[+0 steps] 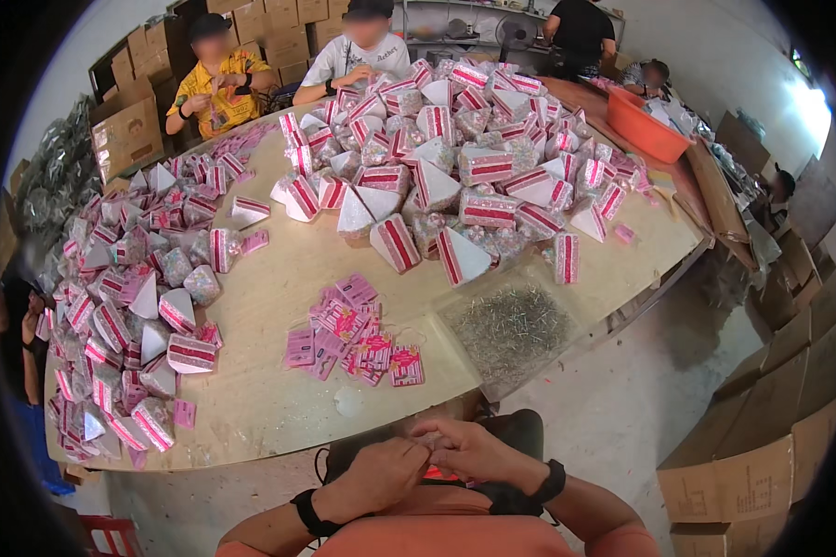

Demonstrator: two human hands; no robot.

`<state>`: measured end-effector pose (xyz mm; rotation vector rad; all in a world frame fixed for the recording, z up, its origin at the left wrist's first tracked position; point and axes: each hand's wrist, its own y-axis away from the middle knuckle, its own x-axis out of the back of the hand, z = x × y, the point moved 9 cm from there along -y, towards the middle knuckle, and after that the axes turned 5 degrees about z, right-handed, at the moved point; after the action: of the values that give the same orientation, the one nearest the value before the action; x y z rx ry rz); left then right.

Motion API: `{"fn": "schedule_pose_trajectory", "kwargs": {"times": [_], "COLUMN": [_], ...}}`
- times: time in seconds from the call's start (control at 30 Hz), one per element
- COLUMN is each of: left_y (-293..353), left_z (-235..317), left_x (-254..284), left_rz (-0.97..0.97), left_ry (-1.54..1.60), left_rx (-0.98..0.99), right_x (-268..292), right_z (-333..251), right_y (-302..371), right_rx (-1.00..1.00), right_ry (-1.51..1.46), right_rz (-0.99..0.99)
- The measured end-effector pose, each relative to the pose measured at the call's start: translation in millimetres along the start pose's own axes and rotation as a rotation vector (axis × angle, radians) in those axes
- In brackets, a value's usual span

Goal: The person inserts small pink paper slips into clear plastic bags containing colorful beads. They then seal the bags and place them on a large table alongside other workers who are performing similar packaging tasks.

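My left hand [386, 473] and my right hand [478, 452] meet close to my body, below the table's near edge. Both are closed, fingertips together in a pinch; whatever is between them is too small or hidden to make out. On the table just beyond lies a loose pile of pink printed tags [342, 325], some with thin loops. Right of the tags, a shallow clear tray [489, 379] holds a heap of small thin metal pieces [511, 325].
Glittery cake-slice ornaments, white with red bands, form a big heap [488, 167] at the table's far side and another [139, 306] at left. An orange basin [646, 127] stands far right. Cardboard boxes [752, 464] line the right. Several people sit or stand around.
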<state>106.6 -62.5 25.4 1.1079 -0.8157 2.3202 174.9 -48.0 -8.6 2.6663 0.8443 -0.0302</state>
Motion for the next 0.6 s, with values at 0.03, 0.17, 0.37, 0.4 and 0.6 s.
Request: {"fn": "schedule_pose_trajectory", "kwargs": {"times": [0.03,0.17,0.37,0.4,0.6], "left_y": [1,-1,5,6,10], "left_z": [-3,-22,-24,-24,-26], "left_x": [-1,-9,-18,-18,-22], "left_rz": [-0.011,-0.148,-0.180,-0.218,-0.278], "left_ry": [0.009,0.353,0.936,0.928,0.940], "left_rx": [0.018,0.297,0.487,0.526,0.627], "right_x": [2,5,-12,-15,-24], "right_z": [-2,-20,-53,-57,-60], "right_y": [1,7,26,31,38], "right_rx": [0.002,0.289,0.763,0.838,0.877], "right_ry": [0.073,0.399,0.809,0.879,1.139], "right_rz": [0.031,0.166,0.242,0.268,0.268]}}
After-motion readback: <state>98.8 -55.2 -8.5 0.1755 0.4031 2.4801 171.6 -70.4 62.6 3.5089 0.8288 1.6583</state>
